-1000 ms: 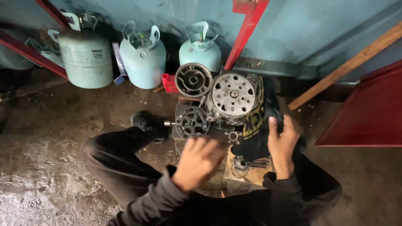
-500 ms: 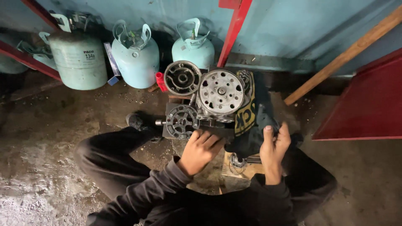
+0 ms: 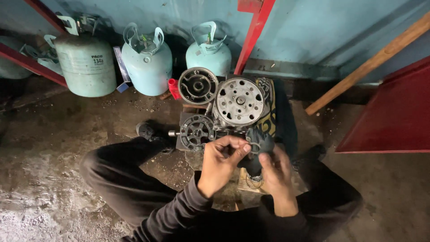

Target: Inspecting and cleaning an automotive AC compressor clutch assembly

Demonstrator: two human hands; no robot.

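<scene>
I sit on the floor with both hands raised together in front of a cluster of car air-conditioning compressors. My left hand (image 3: 221, 163) pinches the edge of a small dark round part (image 3: 260, 140) with thumb and fingertips. My right hand (image 3: 275, 172) cups the same part from below and from the right. Just beyond my hands stand a compressor with a silver drilled clutch plate (image 3: 238, 102), a dark spoked clutch hub (image 3: 196, 132) and a grey pulley (image 3: 198, 86). A dark patterned cloth (image 3: 271, 116) lies beside them.
Three pale green gas cylinders (image 3: 147, 58) stand against the blue wall at the back. A red metal bar (image 3: 253, 31) leans there, with a wooden stick (image 3: 367, 65) and a red panel (image 3: 394, 112) to the right. The concrete floor (image 3: 53, 148) is dirty and stained.
My hands were apart, the right one resting on the cloth. They have come together, both now on the small dark part lifted in front of the compressors.
</scene>
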